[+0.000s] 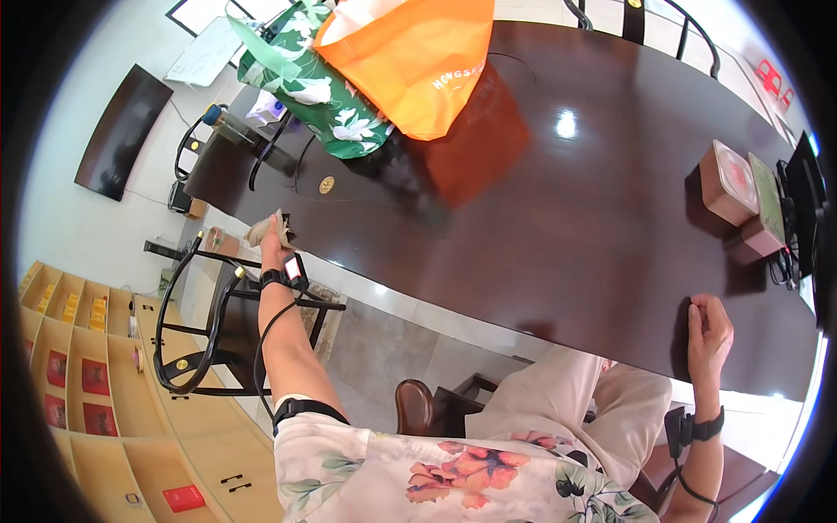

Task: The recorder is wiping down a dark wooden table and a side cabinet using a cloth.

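My left hand (pixel 268 233) is stretched out to the table's near left edge, closed on a crumpled beige cloth (pixel 257 234). My right hand (pixel 711 332) rests on its side at the right part of the dark wooden table (pixel 588 261), fingers loosely curled; whether anything is inside them cannot be told. An orange bag (pixel 418 72) and a green floral bag (pixel 314 91) stand together on the table, beyond my left hand. Between that hand and the bags lies a small round gold-coloured disc (pixel 326 185). Black straps with small devices circle both my wrists.
Lidded boxes (pixel 729 183) stand by a black monitor (pixel 805 216) and cables at the right. A bottle with a blue cap (pixel 225 124) is at the far left. A black-framed chair (pixel 219 327) stands beside my left arm, before a wooden shelf unit (pixel 124 392).
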### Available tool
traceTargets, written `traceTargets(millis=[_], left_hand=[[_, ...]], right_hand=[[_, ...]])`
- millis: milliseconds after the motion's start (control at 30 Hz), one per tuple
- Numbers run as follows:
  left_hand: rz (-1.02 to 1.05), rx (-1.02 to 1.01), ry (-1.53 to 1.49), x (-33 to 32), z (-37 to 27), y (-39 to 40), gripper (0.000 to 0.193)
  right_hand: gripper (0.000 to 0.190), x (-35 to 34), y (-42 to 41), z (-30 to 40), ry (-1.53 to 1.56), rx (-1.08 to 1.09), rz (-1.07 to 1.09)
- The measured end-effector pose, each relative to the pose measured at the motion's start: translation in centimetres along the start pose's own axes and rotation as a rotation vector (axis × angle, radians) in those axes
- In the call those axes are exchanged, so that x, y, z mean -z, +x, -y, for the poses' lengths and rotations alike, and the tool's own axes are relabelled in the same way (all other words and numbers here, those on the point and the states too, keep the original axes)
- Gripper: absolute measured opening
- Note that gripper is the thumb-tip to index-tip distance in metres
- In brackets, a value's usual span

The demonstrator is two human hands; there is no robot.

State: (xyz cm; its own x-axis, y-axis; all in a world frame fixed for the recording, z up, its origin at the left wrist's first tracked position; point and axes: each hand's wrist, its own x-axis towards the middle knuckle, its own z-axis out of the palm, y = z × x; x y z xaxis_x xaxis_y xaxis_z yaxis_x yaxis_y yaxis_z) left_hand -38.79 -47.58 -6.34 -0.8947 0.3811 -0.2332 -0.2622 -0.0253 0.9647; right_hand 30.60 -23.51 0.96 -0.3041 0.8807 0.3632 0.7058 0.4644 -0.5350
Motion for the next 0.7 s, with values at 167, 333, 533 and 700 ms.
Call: traceTargets(millis=[167,333,533,700], left_hand=[[-0.076,0.082,0.021,-1.2,0.6,-2.2,0.039],[0.129,0.056,-0.171,-4.9,3.1,-7.5,0.032],[0.066,-0.179,0.013,-15.7,6.7,-21.4,0.036],[-0.245,-0.797,0.707,-21.0,11.6,-28.1,0.061]], right_hand=[[0.005,0.0,0.0,0.4,0.009,0.033,-0.024],[0.006,-0.1,-0.2,0.0,0.005,0.113,-0.03],[0.005,0.0,-0.6,-0.4,0.032,0.19,-0.056],[0.001,-0.3,-1.0,-0.9,0.086,0.224,-0.095]])
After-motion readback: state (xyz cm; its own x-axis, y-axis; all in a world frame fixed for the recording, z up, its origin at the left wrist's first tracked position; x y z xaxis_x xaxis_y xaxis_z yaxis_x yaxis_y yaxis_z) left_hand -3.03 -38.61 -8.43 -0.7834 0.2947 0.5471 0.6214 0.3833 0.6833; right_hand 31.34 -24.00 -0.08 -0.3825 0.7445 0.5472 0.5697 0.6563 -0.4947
